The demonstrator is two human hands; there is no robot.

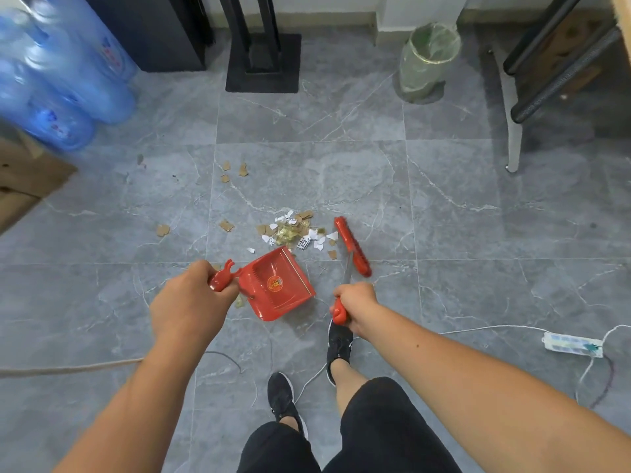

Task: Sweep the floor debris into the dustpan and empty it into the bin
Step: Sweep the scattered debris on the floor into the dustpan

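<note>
A red dustpan (pixel 278 285) rests on the grey tile floor in front of me, its mouth facing a pile of torn paper and cardboard scraps (pixel 295 232). My left hand (pixel 191 298) grips the dustpan's red handle. My right hand (pixel 355 303) grips the red handle of a broom, whose red head (pixel 351 245) sits just right of the pile. More cardboard bits (pixel 235 170) lie scattered farther back and to the left. A bin (pixel 426 59) lined with a clear bag stands at the back right.
Blue water jugs (pixel 61 73) and a cardboard box (pixel 27 179) stand at the left. A black stand base (pixel 263 63) is at the back, and a chair leg (pixel 512 138) at the right. A white power strip (pixel 570 344) with cables lies near my right side. My feet are below.
</note>
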